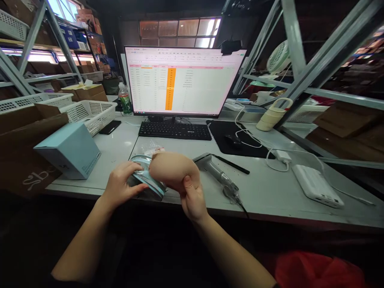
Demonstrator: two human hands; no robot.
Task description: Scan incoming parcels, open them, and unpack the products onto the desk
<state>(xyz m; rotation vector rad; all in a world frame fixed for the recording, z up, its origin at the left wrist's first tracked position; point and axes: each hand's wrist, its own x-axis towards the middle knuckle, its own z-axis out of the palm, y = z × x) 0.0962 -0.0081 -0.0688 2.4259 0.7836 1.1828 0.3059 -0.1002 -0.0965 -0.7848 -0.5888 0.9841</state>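
Observation:
My left hand (119,183) is closed around the near left side of a clear pouch with light-blue edging (154,187), thumb below and fingers above. In my right hand (194,200) is a smooth beige, rounded, cup-like pad (171,166), gripped at its right end with the thumb on top. The pad's left end lies over the pouch's upper right part; whether it is partly inside I cannot tell. Both are held above the front edge of the white desk (120,148). Crumpled clear plastic (151,147) lies just behind the pouch.
To the left stand a light-blue box (70,150), a brown bag (30,148) and a white basket (90,114). A handheld scanner (217,172) and a black stick (231,164) lie right of my hands. Behind are a keyboard (174,131) and monitor (150,96); a white power bank (316,186) lies far right.

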